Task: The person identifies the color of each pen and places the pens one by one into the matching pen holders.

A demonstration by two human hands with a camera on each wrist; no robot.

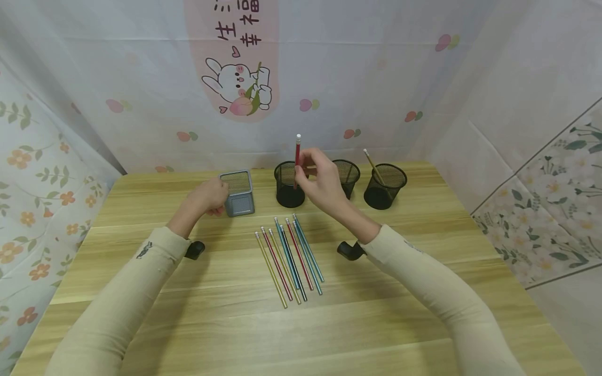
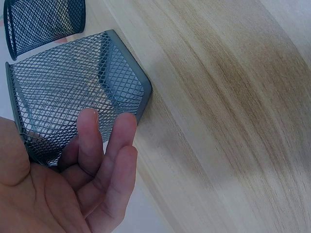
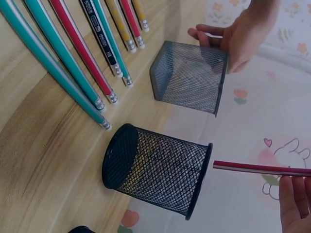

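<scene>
My right hand (image 1: 324,180) pinches a red pencil (image 1: 298,150) upright, its white eraser end on top. The pencil's lower end is right at the mouth of a round black mesh pen holder (image 3: 160,167). At the left, my left hand (image 1: 210,196) is at the side of a square grey mesh pen holder (image 1: 240,204), thumb and index finger at its rim. The other fingers (image 2: 121,170) hang loosely curled beside the mesh wall. Several pencils (image 1: 284,261) in gold, red, teal and black lie side by side in front of the holders, eraser ends away from me.
Another round black holder (image 1: 349,172) is partly hidden behind my right hand. Farther right, a third round holder (image 1: 380,196) contains a gold pencil (image 1: 373,166). Black curved pieces (image 1: 350,251) show near both wrists. Patterned cloth (image 1: 367,78) hangs behind the wooden table (image 1: 226,329).
</scene>
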